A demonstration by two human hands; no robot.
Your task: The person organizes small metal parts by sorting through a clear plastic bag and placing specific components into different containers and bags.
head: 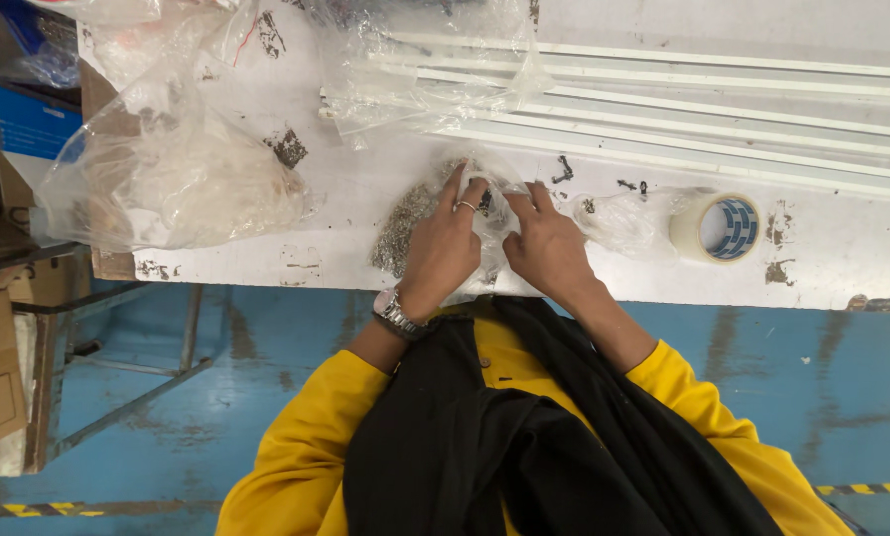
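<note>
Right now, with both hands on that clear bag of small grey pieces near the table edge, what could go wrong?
1. The clear bag of tiny grey parts lies close to the table edge; if it opens or tears, parts may spill onto the blue floor.
2. The left hand and right hand pinch thin plastic, which may tear.
3. The tape roll sits close to the right hand and might get knocked.

Head camera looks steeply down — close over workbench [365, 263].
</note>
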